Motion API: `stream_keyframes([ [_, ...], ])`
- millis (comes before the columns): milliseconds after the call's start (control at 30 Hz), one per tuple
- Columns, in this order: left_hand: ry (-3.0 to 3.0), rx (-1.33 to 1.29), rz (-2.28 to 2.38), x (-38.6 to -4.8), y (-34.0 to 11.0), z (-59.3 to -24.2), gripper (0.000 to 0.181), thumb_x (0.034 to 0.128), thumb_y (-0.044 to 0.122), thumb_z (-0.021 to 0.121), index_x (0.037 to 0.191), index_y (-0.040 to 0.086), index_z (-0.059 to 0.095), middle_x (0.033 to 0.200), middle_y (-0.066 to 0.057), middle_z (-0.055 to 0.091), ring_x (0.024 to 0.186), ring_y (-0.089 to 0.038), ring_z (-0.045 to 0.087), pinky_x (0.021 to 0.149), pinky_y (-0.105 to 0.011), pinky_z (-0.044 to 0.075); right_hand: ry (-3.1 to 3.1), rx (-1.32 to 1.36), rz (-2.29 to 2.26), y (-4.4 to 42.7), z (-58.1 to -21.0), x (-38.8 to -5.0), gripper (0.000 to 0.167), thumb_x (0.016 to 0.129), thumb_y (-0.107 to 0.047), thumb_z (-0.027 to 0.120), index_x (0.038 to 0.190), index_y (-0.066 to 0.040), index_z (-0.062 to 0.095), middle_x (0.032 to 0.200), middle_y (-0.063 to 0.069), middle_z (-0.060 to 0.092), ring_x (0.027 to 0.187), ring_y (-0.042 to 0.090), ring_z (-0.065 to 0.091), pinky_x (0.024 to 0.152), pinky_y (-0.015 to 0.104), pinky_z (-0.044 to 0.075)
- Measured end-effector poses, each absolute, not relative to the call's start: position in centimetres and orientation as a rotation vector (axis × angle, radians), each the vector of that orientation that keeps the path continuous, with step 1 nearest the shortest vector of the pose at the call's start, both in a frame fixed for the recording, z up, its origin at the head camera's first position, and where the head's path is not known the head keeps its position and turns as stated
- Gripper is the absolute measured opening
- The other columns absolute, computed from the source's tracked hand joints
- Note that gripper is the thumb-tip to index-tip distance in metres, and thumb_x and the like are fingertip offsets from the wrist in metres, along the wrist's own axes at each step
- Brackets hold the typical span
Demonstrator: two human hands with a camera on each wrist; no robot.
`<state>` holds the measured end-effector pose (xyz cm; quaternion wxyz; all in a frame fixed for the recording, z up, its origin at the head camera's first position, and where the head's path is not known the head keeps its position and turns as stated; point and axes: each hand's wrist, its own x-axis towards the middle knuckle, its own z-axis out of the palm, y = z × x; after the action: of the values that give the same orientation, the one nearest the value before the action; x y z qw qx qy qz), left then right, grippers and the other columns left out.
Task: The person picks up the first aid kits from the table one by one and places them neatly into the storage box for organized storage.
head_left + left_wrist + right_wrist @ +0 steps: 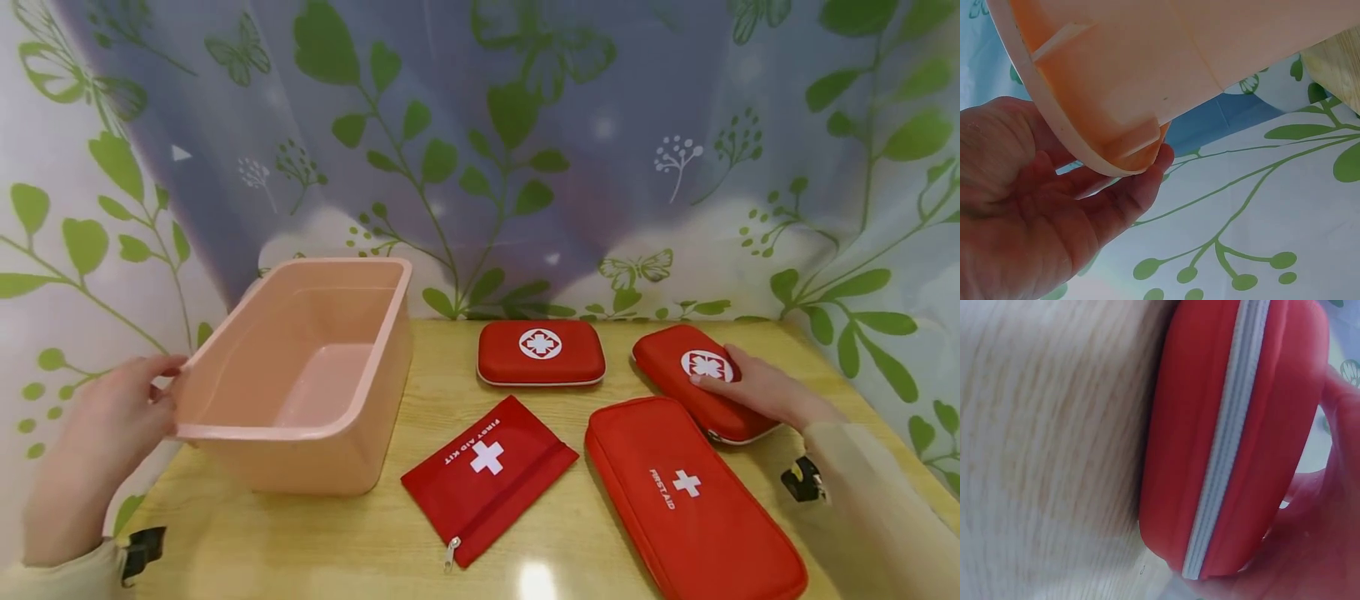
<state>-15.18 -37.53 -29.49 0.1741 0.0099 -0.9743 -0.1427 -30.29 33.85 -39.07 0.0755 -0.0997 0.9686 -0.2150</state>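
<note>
My left hand [105, 446] grips the near left corner of a light pink plastic bin [382, 367], its fingers curled under the rim in the left wrist view. Inside the bin only its bare floor and walls show. At the right, my right hand [765, 387] holds a red hard first aid case [671, 362] that lies slanted on the table, thumb across its top by the white cross emblem. The right wrist view shows the case's side with a pale zipper [1225, 437]; the fingers beyond it are partly hidden.
A second red hard case [502, 350] sits at the back middle. A flat red first aid pouch [465, 492] lies in front of it, and a larger red first aid bag [720, 533] is at the near right. Behind the wooden table [337, 550] hangs a leaf-patterned curtain [600, 208].
</note>
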Motion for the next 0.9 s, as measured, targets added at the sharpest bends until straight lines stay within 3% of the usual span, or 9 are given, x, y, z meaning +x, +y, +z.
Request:
stream_keyframes([
  [133, -2.737, 0.007, -0.390, -15.1, -37.6, -29.9, 0.037, 0.0815, -0.004, 0.050, 0.117, -0.011, 0.058, 0.104, -0.030, 0.059, 0.074, -0.038, 0.062, 0.050, -0.033, 0.040, 2.884, -0.250, -0.660, 33.9, -39.6, -30.0, 0.102, 0.093, -0.059, 0.053, 0.148, 0.016, 0.012, 0.131, 0.038, 0.041, 0.097, 0.038, 0.051, 0.084, 0.050, 0.041],
  [433, -2.756, 0.034, -0.401, -15.0, -37.6, -30.2, 0.036, 0.0824, -0.003, 0.052, 0.117, -0.011, 0.059, 0.104, -0.030, 0.059, 0.074, -0.037, 0.062, 0.052, -0.034, 0.040, 2.865, -0.168, -0.696, 33.7, -39.9, -29.6, 0.101, 0.092, -0.061, 0.054, 0.144, 0.017, 0.018, 0.108, 0.024, 0.054, 0.086, 0.028, 0.054, 0.076, 0.039, 0.041],
  [767, -2.769, 0.056, -0.404, -15.3, -37.6, -29.9, 0.038, 0.0828, -0.003, 0.053, 0.120, -0.012, 0.057, 0.106, -0.032, 0.057, 0.075, -0.038, 0.062, 0.051, -0.033, 0.040, 2.855, -0.129, -0.716, 34.0, -39.2, -29.5, 0.104, 0.092, -0.061, 0.052, 0.144, 0.021, 0.013, 0.115, 0.030, 0.049, 0.093, 0.033, 0.052, 0.078, 0.040, 0.041],
  [900, -2.755, 0.031, -0.404, -15.4, -37.6, -29.8, 0.039, 0.0818, -0.004, 0.053, 0.119, -0.012, 0.058, 0.106, -0.032, 0.059, 0.073, -0.037, 0.062, 0.051, -0.034, 0.040, 2.844, -0.124, -0.772, 34.4, -39.4, -29.1, 0.098, 0.093, -0.059, 0.052, 0.140, 0.020, 0.019, 0.112, 0.027, 0.051, 0.092, 0.031, 0.053, 0.076, 0.037, 0.043],
])
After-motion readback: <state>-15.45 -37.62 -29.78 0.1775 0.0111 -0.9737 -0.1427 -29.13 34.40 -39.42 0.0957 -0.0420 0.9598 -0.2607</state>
